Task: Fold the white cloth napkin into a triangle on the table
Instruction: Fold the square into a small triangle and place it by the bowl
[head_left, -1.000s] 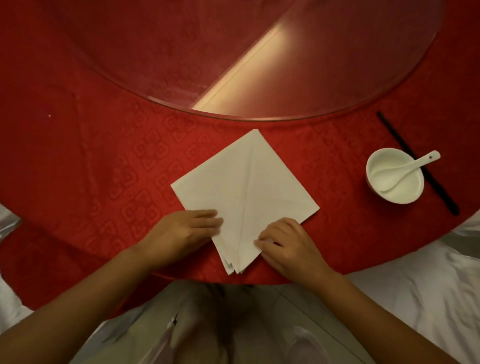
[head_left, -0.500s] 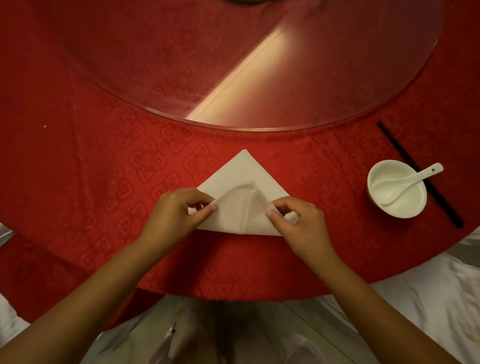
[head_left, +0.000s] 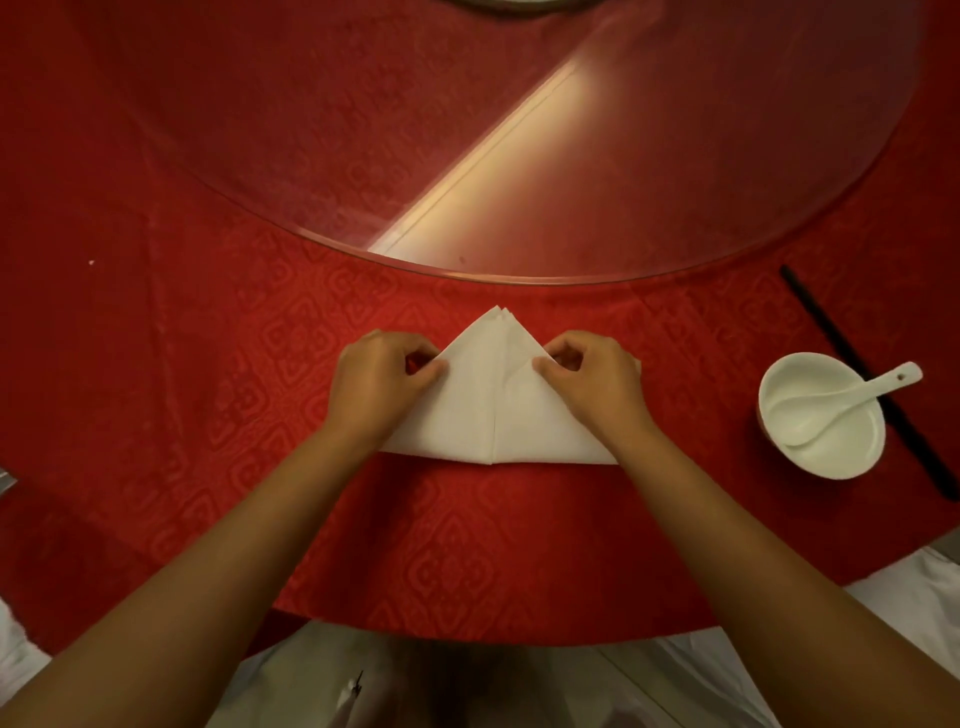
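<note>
Red tablecloth (head_left: 208, 364) under triangular napkin (head_left: 472, 405), side corners hidden by left hand (head_left: 379, 384) and right hand (head_left: 597, 384), grips pinched.

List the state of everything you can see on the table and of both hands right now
napkin: folded into a triangle, flat, point away from the person
left hand: fingers pinching the napkin's left edge
right hand: fingers pinching its right edge
bowl: upright, spoon inside
spoon: handle over the rim
chopsticks: flat beside the bowl
</note>
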